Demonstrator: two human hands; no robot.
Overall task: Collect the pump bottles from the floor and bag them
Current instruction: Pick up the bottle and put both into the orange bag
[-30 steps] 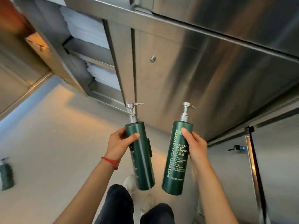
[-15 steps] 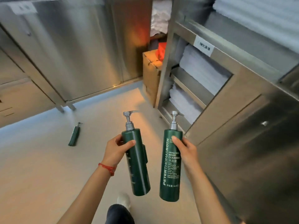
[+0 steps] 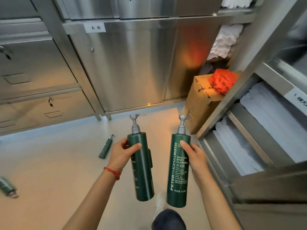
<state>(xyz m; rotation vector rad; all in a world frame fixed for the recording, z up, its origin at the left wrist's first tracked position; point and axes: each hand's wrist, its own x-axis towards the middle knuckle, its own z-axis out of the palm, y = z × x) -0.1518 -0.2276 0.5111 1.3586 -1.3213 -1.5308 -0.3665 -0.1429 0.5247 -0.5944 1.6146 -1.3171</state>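
Note:
My left hand (image 3: 121, 154) grips a dark green pump bottle (image 3: 142, 176) upright by its upper body. My right hand (image 3: 194, 156) grips a second green pump bottle (image 3: 177, 183), its white "Body Cleanser" label facing me. Both bottles hang side by side in front of me above the floor. A third green pump bottle (image 3: 106, 147) lies on the floor beyond my left hand. Another one (image 3: 7, 188) lies at the far left edge, blurred. No bag is in view.
Steel cabinets (image 3: 132, 63) stand ahead and to the left. On the right, a steel shelf unit (image 3: 245, 146) holds folded white towels. A cardboard box (image 3: 199, 103) with a red mesh bundle (image 3: 221, 82) on it stands in the corner. My leg and shoe (image 3: 160, 203) are below the bottles.
My view has swung left, from the steel wall to the cabinets and open floor. The floor bottles have come into view. Both hands keep the same grip on their bottles.

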